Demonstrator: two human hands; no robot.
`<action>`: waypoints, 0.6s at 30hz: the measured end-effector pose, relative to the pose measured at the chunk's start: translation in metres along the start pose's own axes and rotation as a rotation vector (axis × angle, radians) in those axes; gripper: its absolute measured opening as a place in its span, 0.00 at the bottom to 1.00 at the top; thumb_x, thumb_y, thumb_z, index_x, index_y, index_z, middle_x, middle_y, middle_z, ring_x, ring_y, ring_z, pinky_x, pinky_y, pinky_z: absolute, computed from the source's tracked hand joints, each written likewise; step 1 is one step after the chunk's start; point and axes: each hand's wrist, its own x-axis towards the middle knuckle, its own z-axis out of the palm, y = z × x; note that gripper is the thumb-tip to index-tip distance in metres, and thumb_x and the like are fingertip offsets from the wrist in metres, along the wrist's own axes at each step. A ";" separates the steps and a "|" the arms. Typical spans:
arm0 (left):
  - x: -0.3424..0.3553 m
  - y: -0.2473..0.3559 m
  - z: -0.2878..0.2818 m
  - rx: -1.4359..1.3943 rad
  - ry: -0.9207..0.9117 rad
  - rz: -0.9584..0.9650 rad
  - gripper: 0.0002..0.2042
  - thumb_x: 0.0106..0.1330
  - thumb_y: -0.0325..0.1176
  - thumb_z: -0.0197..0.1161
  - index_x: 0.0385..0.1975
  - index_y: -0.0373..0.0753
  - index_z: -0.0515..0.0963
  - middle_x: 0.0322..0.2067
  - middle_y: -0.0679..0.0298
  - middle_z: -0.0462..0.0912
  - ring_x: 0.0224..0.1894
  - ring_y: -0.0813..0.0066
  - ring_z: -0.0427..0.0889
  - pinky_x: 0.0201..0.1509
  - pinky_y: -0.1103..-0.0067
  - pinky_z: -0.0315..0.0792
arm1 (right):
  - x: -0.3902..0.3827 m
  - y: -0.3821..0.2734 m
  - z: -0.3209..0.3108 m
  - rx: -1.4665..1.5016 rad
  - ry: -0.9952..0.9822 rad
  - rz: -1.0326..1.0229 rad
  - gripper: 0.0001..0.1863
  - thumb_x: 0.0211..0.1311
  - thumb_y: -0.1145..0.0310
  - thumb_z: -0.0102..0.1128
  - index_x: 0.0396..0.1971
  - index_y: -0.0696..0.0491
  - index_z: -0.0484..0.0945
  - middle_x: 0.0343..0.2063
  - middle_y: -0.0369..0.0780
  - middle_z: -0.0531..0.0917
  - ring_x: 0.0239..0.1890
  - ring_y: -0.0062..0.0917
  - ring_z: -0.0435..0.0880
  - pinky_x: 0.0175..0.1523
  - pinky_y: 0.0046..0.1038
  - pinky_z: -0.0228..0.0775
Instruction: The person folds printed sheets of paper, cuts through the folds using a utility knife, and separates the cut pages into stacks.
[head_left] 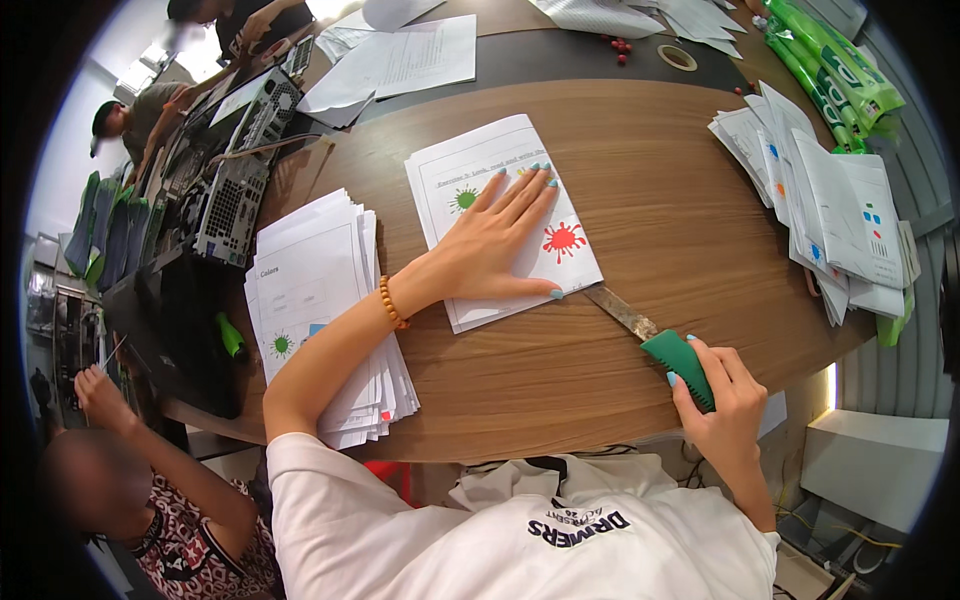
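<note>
My left hand (pixel 497 243) lies flat with spread fingers on a folded white worksheet (pixel 470 305) printed with green and red paint splats. In my right hand (pixel 727 400) is the green handle of a knife (pixel 625 314). Its worn, rusty blade points up and left, and the tip meets the worksheet's lower right corner. Whether the tip goes between the paper layers cannot be made out. Under my left forearm, a thick pile of printed sheets (pixel 300 245) rests on the wooden table (pixel 530 390).
Folded papers (pixel 795 190) are stacked at the right edge, near green plastic packages (pixel 830 65). A tape roll (pixel 677 58), red beads (pixel 621 48) and loose sheets (pixel 430 55) lie at the back. Computer cases (pixel 235 190) stand on the left. A person (pixel 190 500) sits at lower left; others work behind.
</note>
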 end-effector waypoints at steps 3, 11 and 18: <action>0.000 -0.002 0.001 0.027 0.040 0.024 0.50 0.52 0.69 0.48 0.62 0.27 0.50 0.63 0.44 0.50 0.68 0.56 0.46 0.70 0.62 0.38 | 0.002 0.000 0.000 0.009 0.003 -0.011 0.19 0.42 0.72 0.65 0.39 0.56 0.77 0.27 0.39 0.77 0.24 0.29 0.79 0.26 0.27 0.70; 0.005 -0.002 0.002 0.015 0.049 0.029 0.51 0.53 0.70 0.47 0.61 0.25 0.50 0.63 0.43 0.50 0.68 0.55 0.45 0.69 0.62 0.38 | 0.006 0.001 -0.001 0.000 -0.008 0.007 0.19 0.42 0.72 0.65 0.39 0.56 0.77 0.27 0.39 0.77 0.24 0.30 0.79 0.27 0.28 0.70; -0.010 -0.014 0.009 -0.079 0.094 0.024 0.49 0.52 0.64 0.55 0.60 0.23 0.53 0.62 0.39 0.50 0.67 0.49 0.46 0.68 0.58 0.38 | 0.023 -0.007 0.015 0.034 -0.047 -0.028 0.19 0.43 0.73 0.63 0.41 0.56 0.76 0.30 0.43 0.76 0.29 0.36 0.78 0.33 0.32 0.71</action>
